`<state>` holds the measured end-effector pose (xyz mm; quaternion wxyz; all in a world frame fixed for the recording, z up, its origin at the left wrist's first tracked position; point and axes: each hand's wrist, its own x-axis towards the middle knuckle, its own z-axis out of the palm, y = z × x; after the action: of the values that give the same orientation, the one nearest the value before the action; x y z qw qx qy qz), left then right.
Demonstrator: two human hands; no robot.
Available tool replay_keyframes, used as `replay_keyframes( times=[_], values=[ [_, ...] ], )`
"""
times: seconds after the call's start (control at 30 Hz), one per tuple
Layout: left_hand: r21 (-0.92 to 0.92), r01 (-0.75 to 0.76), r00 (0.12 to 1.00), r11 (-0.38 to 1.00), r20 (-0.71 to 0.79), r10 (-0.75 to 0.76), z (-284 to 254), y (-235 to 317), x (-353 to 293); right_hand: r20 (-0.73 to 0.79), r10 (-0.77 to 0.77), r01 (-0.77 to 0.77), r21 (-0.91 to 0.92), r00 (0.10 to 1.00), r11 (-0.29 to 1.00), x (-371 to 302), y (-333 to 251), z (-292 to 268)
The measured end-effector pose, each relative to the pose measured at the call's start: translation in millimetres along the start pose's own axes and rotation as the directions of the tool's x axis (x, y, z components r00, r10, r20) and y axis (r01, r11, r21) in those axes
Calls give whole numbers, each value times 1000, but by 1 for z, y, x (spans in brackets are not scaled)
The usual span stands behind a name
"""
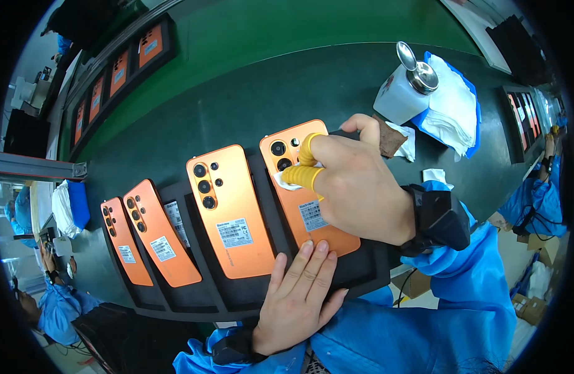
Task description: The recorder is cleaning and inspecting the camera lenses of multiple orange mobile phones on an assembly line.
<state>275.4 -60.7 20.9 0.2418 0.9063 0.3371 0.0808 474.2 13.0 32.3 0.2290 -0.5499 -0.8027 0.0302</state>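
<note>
Orange smartphone (335,238) lies under my grip, on the black tray (370,272); three matching phones (237,209) sit left. My right hand (358,187) blocks its upper right; my left hand (296,299) lies flat across its lower end. Right of my grip: white wipe stack (452,106), pump bottle (398,96), brown sponge (391,139). Smallest, my right fingers pinch a white wipe (284,184) against the cameras.

Orange smartphone (330,238) touched at six-o'clock end by left hand (294,305); white wipe (285,181) held against its back by right hand (361,187); white solvent dispenser (398,96) placed at two o'clock.
</note>
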Motion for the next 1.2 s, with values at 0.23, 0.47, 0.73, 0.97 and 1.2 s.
replay_keyframes(
  times=[0.23, 0.47, 0.73, 0.97, 1.2],
  values=[
    [12, 14, 1000, 1000, 7, -14, 0, 2, 1, -40, 0, -3, -66, 999, 998, -9, 10, -11],
    [28, 10, 1000, 1000, 1, -10, 0, 2, 1, -95, -105, 105, -3, 990, 994, 4, 7, 1],
    [35, 12, 1000, 999, -11, -11, 0, 3, 2, -176, -130, 102, -157, 976, 982, -7, 9, 12],
    [33, 26, 999, 999, -28, -25, 0, 3, 2, -91, -194, 166, -248, 977, 954, -7, 18, -7],
    [35, 22, 1000, 999, -23, -21, 0, 4, 1, -254, -207, 187, -101, 945, 977, -3, 10, 19]
  ],
)
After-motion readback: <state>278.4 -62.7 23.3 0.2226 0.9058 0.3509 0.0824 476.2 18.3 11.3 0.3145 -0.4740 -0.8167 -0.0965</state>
